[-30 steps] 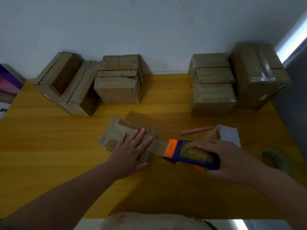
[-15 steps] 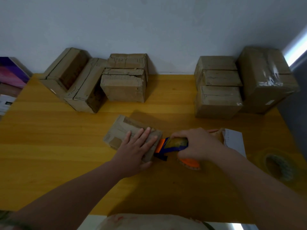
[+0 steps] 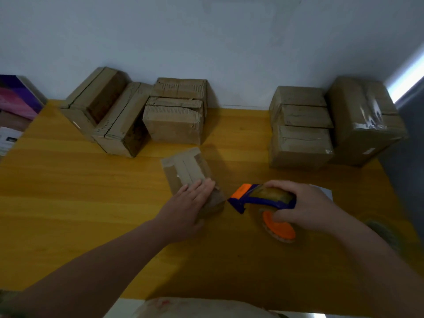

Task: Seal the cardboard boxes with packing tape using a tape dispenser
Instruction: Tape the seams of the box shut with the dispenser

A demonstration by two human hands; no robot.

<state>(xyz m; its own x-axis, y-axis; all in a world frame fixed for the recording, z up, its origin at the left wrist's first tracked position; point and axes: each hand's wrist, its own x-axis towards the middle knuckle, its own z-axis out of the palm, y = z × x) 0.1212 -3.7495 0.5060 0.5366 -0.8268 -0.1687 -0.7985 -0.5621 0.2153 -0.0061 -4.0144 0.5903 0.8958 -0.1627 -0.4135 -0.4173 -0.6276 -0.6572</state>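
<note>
A small flat cardboard box (image 3: 186,171) lies in the middle of the yellow wooden table (image 3: 68,191), with tape strips on its top. My left hand (image 3: 186,207) rests on the box's near end, fingers fairly straight and pointing away from me. Just right of the box, my right hand (image 3: 300,207) grips a blue and orange tape dispenser (image 3: 257,199) with its orange nose pointing at the box. The dispenser's nose sits a small gap away from the box's near right corner.
Several cardboard boxes (image 3: 174,111) stand along the wall at the back left, and more boxes (image 3: 300,129) with a larger taped box (image 3: 364,120) at the back right. A tape roll (image 3: 383,230) lies at the right edge. White paper (image 3: 325,193) lies behind my right hand.
The box has turned so its long side now points away from me. My left hand shifted to its near end. The dispenser drew back to the right, off the box.
</note>
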